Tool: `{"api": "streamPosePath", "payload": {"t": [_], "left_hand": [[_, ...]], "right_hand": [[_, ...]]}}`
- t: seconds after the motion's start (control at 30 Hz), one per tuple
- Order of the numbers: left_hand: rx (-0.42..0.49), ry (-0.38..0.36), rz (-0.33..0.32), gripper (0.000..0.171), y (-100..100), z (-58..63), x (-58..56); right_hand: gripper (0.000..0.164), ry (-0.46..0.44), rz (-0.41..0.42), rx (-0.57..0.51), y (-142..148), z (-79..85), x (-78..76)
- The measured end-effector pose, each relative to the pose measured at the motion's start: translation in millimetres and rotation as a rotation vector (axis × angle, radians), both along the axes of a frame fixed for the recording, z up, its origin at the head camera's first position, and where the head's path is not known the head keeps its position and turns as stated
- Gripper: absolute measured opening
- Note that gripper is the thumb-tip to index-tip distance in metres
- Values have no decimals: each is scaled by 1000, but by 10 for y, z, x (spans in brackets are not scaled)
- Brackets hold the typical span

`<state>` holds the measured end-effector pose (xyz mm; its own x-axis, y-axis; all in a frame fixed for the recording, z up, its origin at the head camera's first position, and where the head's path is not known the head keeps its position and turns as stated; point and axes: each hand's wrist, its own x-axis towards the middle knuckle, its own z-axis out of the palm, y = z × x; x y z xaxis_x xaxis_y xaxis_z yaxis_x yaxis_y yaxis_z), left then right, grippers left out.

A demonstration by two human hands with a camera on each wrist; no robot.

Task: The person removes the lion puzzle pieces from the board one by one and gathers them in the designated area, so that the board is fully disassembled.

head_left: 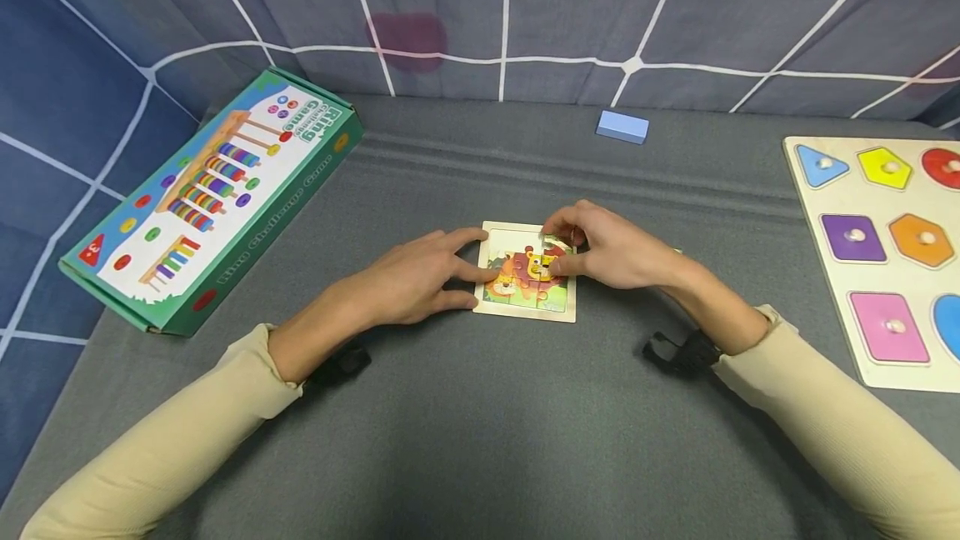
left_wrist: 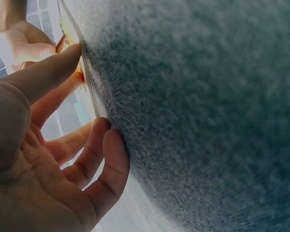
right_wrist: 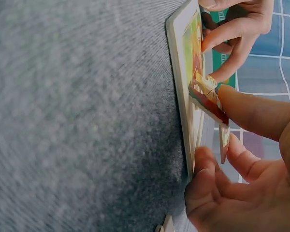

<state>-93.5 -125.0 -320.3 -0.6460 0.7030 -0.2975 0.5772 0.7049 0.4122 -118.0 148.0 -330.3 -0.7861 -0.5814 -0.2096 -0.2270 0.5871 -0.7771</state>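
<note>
A small wooden jigsaw puzzle [head_left: 525, 317] with a cartoon animal picture lies in its pale frame on the grey cloth. The upper left of its tray is bare. My left hand [head_left: 408, 277] steadies the frame's left side, fingers spread and fairly straight, one fingertip on the picture. At the puzzle's right side, my right hand [head_left: 618, 248] pinches a puzzle piece [right_wrist: 210, 104], which tilts over the tray under the thumb. Another thin piece [right_wrist: 224, 144] shows by a fingertip in the right wrist view. In the left wrist view, the left fingertips [left_wrist: 100, 124] meet the frame's edge.
A green ring game box [head_left: 247, 198] lies at the left. A blue block [head_left: 622, 127] sits at the back. On the right is a wooden knob-shape board [head_left: 817, 223]. A small pale piece [right_wrist: 168, 224] lies on the cloth near the right hand.
</note>
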Motion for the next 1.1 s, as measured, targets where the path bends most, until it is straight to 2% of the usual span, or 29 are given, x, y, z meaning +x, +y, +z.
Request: {"api": "streamPosePath", "payload": {"t": [0.17, 0.3, 0.57, 0.83, 1.1], "left_hand": [[8, -1, -3, 45, -5, 12, 5], [12, 8, -10, 46, -6, 10, 6], [16, 23, -24, 46, -7, 2, 4], [3, 5, -16, 47, -2, 6, -5], [0, 12, -14, 47, 11, 24, 9]], "right_hand": [[34, -45, 6, -74, 13, 2, 3], [33, -59, 15, -89, 23, 13, 8], [36, -95, -19, -140, 29, 18, 24], [33, -198, -73, -209, 28, 2, 26], [26, -138, -132, -189, 7, -6, 45]]}}
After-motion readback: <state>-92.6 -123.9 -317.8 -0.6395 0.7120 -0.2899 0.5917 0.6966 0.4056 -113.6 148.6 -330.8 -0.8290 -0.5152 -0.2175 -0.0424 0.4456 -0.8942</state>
